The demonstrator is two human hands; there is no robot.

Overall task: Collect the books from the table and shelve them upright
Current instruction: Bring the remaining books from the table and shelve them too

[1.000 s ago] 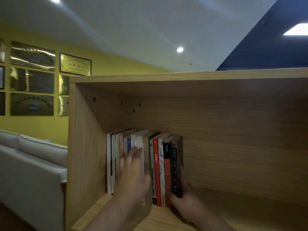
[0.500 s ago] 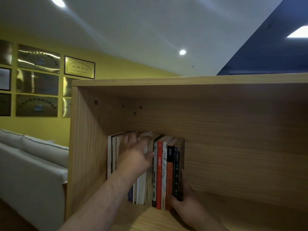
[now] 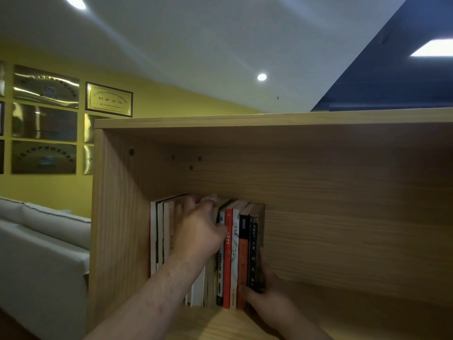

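The books (image 3: 228,251) stand upright in a row at the left end of the wooden shelf (image 3: 343,217), spines outward. The left hand (image 3: 198,231) has climbed since a second ago from low on the pale spines to near their tops, its fingers curled over the upper edges of the middle books, so it holds them. The right hand (image 3: 267,293) stays at the row's right end, thumb on the lower spines and fingers behind the black book (image 3: 253,256), bracing it.
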